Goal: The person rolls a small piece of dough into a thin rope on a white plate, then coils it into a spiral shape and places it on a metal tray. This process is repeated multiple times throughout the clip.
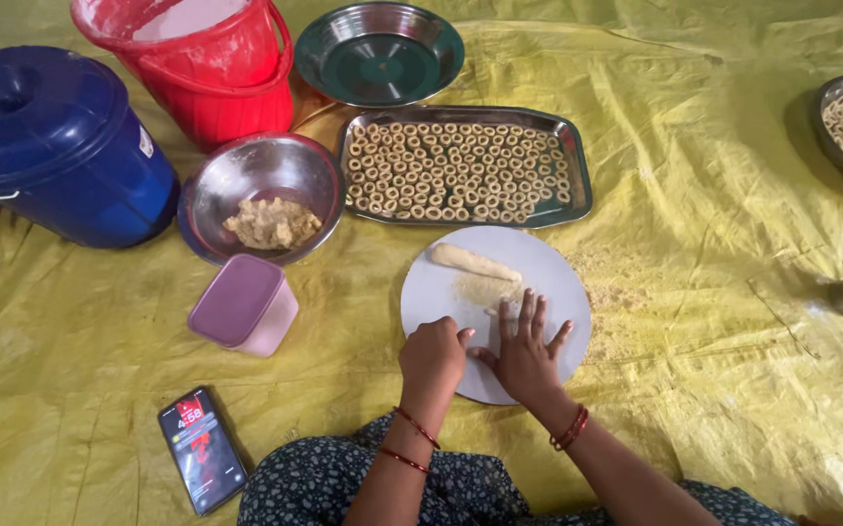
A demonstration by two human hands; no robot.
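hands work over the round white board (558,282): i see my right hand (527,353) pressed flat, fingers spread wide, my left hand (431,356) curled loosely beside it, holding nothing visible. dough roll (473,262) lies at the board's far edge.

From here I count two hands, the left hand (432,356) and the right hand (527,351), both over one round white board (548,273). One roll of dough (473,261) lies on it. I see one rectangular steel tray (577,175) filled with small dough rings, too many to count, and part of a second tray of rings (836,131) at the right edge. There is one steel bowl (246,175), one empty steel plate (380,54), one red bucket (212,83), one blue lidded container (51,146), one pink box (244,304) and one phone (201,449).
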